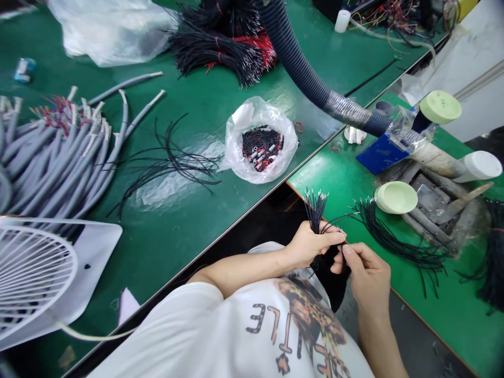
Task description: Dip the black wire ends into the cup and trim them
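My left hand [309, 245] is closed round a bundle of thin black wires [314, 212], whose bright, silvery tips stick up above the fist. Close beside it, my right hand [366, 265] has thumb and fingers pinched on a black wire near the left fingertips; the exact point of contact is partly hidden. One wire curves from the left hand toward a loose pile of black wires [401, 244] on the right green bench. Farther left, a clear plastic bag [289, 157] holds many small black, red and whitish pieces.
Thick grey cables [63, 152] and a white fan [35, 278] occupy the left. Loose black wires [169, 157] lie mid-table. A ribbed hose [299, 63] reaches over to a blue piece [381, 155]. Pale green round lids [397, 198] stand by a grimy tray [466, 231]. A gap separates the benches.
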Motion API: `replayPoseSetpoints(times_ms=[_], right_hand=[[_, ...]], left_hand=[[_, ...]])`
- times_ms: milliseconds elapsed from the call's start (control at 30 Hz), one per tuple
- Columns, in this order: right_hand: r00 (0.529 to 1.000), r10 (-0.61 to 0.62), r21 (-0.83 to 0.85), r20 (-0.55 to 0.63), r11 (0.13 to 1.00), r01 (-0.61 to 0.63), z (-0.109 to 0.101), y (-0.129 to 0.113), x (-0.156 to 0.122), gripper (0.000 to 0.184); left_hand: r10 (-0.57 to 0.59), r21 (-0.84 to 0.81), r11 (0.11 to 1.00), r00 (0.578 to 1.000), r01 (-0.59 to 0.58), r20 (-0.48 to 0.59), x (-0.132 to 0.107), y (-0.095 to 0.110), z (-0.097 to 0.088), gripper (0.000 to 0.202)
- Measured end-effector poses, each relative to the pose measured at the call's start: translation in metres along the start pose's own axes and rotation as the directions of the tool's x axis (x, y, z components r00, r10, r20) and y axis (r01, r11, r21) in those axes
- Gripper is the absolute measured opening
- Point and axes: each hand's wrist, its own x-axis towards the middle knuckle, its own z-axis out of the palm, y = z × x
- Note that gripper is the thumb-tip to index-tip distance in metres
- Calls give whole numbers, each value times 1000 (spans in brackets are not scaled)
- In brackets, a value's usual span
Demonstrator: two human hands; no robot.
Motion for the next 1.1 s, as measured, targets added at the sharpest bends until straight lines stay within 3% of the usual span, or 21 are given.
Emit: replayPoseSetpoints(times_ms=[400,1100], right_hand=[[998,8,94,-62,996,-2,5,6,3,24],[996,-40,4,-85,999,40,10,1,0,29]], left_hand=[[38,26,999,999,-38,15,-1,1,0,34],[49,73,996,999,-48,-6,-2,3,-1,36]])
